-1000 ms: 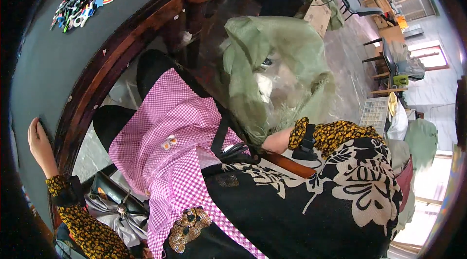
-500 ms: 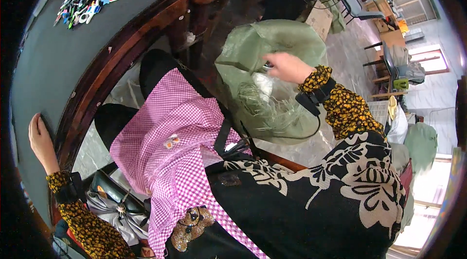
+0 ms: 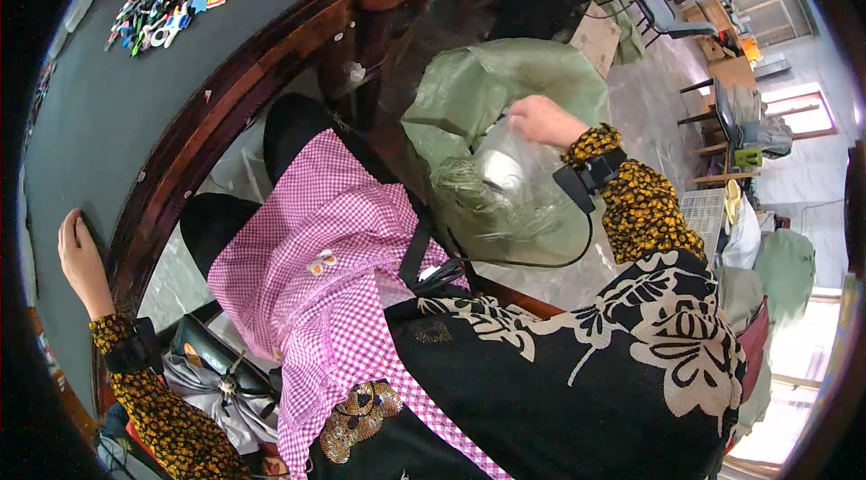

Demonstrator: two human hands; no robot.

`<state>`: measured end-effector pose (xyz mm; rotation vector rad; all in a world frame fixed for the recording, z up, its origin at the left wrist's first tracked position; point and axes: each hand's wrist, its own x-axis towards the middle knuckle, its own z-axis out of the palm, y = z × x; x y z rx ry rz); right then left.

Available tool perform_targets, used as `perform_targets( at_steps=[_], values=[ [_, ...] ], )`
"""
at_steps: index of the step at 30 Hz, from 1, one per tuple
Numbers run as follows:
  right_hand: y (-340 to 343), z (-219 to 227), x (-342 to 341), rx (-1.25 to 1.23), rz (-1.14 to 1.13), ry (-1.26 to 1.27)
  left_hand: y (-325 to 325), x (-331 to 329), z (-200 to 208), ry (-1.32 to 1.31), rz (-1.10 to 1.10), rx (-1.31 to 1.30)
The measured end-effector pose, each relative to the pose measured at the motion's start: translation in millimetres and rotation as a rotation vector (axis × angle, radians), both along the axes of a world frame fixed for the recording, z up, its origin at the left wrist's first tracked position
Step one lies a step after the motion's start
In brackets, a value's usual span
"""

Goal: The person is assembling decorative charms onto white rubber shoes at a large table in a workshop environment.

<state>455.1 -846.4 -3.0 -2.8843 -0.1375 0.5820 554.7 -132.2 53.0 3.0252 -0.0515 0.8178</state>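
"Right hand (image 3: 546,122) has shifted a little across the green sack (image 3: 492,236), away from the worktop (image 3: 135,137), and more of the clear plastic bag (image 3: 545,162) now shows below it."

"Where exactly is that bag?"

"At the sack's open mouth, partly inside, with something white (image 3: 502,170) showing through or beside the film. I can't tell which, nor what it is."

"And the fingers?"

"On the right they're bent and look closed on the bag's upper part, though the tips are partly hidden. The left hand (image 3: 83,259) is well to the left of the sack, lying on the worktop with its fingers extended, gripping nothing that I can see."

"How would the bag handle?"

"Limp and slippery, I'd judge, and the film itself light; the load's weight I can't tell. Best bunch the top in a full fist, since a thin pinch could slide or tear."

"Anything to snag it?"

"Perhaps the frayed strands (image 3: 456,180) at the sack's near side. Lift clear of those. That colourful pile (image 3: 185,2) sits apart on the worktop, up and left of the sack."
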Motion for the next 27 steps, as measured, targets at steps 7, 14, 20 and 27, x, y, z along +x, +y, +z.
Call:
perform_targets(
  at_steps=[7,14,20,27],
  values=[
    [-6.8,83.3,19.0,0.187,0.073,-0.105,-8.8,8.2,-4.0,-0.003,-0.032,-0.041],
    [10.4,176.3,28.2,0.370,-0.201,-0.173,-10.1,3.2,-0.2,-0.046,-0.024,-0.023],
    [4.9,215.5,33.3,0.706,-0.405,-0.578,-20.2,-7.5,4.1,-0.066,-0.051,-0.006],
    [-14.1,272.6,48.3,1.260,-0.242,-1.045,-40.0,-11.9,16.4,-0.112,-0.089,-0.091]
  ],
)
